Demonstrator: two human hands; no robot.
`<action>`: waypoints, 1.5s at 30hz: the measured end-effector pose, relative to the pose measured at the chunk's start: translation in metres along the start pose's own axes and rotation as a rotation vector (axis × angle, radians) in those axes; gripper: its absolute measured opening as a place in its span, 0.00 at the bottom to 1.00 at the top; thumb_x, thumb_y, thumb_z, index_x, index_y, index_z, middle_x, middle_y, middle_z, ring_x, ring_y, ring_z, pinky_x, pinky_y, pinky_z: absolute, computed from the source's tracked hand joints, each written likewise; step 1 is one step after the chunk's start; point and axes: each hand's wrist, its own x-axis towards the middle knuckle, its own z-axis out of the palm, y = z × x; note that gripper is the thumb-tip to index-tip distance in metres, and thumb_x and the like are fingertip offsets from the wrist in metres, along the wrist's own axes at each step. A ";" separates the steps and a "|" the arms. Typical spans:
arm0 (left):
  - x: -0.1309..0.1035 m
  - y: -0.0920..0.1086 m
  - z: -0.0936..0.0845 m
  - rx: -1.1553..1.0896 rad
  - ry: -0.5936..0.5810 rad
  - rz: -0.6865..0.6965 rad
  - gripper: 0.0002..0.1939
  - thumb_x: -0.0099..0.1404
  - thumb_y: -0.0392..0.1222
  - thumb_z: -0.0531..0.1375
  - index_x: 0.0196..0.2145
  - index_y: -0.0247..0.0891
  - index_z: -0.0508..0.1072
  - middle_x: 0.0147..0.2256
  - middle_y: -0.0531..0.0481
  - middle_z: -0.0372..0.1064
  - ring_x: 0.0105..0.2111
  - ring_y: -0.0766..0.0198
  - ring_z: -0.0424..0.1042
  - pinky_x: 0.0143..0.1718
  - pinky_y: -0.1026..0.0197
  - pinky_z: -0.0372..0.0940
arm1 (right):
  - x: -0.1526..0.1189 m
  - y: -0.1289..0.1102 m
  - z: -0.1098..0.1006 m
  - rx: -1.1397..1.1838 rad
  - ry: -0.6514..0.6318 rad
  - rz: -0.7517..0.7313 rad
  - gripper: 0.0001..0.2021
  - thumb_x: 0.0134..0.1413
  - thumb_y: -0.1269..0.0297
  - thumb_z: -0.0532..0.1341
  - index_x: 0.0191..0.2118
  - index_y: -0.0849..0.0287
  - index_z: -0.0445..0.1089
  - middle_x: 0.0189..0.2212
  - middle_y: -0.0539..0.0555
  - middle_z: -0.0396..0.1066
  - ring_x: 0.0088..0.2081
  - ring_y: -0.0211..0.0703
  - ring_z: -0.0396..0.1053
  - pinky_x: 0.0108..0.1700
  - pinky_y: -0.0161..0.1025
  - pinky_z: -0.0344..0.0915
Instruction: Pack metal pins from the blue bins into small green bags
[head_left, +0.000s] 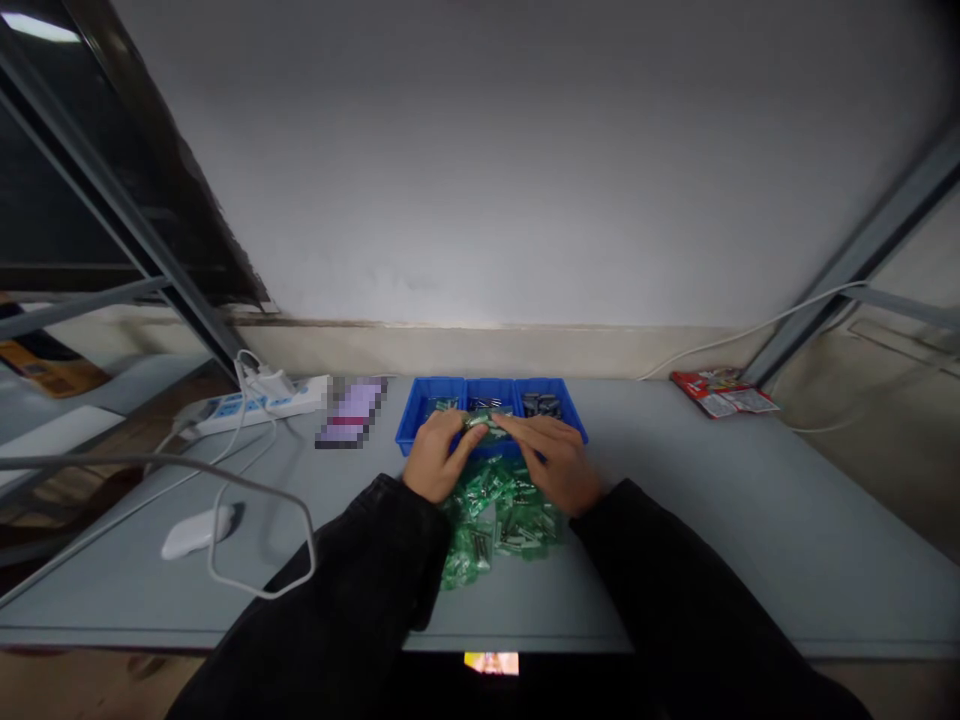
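While a small clear packet (491,432) sits over the near side of the blue tray (409,415), the left hand (439,450) pinches it from nine o'clock, thumb and fingers nearly meeting. The right hand (553,462) slants in from four o'clock, fingers extended to the packet; whether they grip cannot be told. Green packets (487,485) lie at six, on the tabletop (645,440).

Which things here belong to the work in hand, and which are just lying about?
In use, it seems:
small packet between left hand and right hand
pile of green packets
three blue bins

Apparently just lying about:
power strip
blurred-out phone-like item
white mouse
red packet
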 end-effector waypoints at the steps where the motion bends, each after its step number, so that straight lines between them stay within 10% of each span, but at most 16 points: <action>1: 0.000 0.000 0.000 0.000 -0.016 -0.002 0.17 0.75 0.50 0.53 0.33 0.38 0.71 0.30 0.50 0.70 0.32 0.60 0.67 0.38 0.57 0.62 | 0.000 0.000 0.000 -0.014 0.020 0.012 0.21 0.67 0.75 0.53 0.59 0.50 0.70 0.51 0.51 0.77 0.49 0.42 0.75 0.53 0.45 0.70; 8: -0.001 -0.001 0.000 -0.159 0.039 -0.043 0.16 0.75 0.41 0.54 0.59 0.40 0.64 0.41 0.48 0.74 0.39 0.62 0.74 0.44 0.58 0.68 | -0.001 0.003 0.002 -0.060 0.121 0.103 0.14 0.66 0.73 0.56 0.48 0.53 0.77 0.38 0.51 0.81 0.38 0.41 0.77 0.43 0.43 0.68; 16: 0.004 0.002 -0.004 -0.074 0.077 0.149 0.06 0.71 0.44 0.60 0.42 0.40 0.74 0.40 0.47 0.73 0.43 0.56 0.69 0.49 0.50 0.66 | -0.004 0.004 0.005 -0.009 0.105 0.107 0.10 0.67 0.63 0.59 0.38 0.57 0.77 0.31 0.53 0.78 0.32 0.41 0.73 0.38 0.39 0.66; 22: 0.011 -0.026 -0.028 0.220 0.290 -0.140 0.15 0.73 0.49 0.55 0.34 0.37 0.72 0.42 0.44 0.67 0.46 0.53 0.64 0.53 0.47 0.62 | -0.002 -0.002 0.006 -0.051 0.063 0.153 0.19 0.68 0.56 0.59 0.26 0.58 0.71 0.20 0.48 0.69 0.24 0.35 0.65 0.32 0.36 0.58; 30: -0.001 -0.094 -0.035 0.374 -0.030 -0.438 0.16 0.69 0.47 0.56 0.35 0.37 0.81 0.48 0.39 0.66 0.56 0.45 0.61 0.62 0.38 0.53 | -0.001 -0.001 0.005 -0.087 -0.033 0.118 0.22 0.70 0.54 0.55 0.24 0.58 0.68 0.19 0.47 0.67 0.23 0.34 0.62 0.31 0.36 0.55; 45: -0.005 -0.085 -0.028 0.400 -0.028 -0.308 0.19 0.71 0.51 0.55 0.39 0.39 0.82 0.54 0.38 0.63 0.59 0.42 0.60 0.62 0.38 0.57 | 0.002 -0.004 -0.001 -0.132 0.013 0.060 0.17 0.70 0.59 0.56 0.28 0.58 0.71 0.21 0.48 0.70 0.24 0.35 0.66 0.31 0.36 0.59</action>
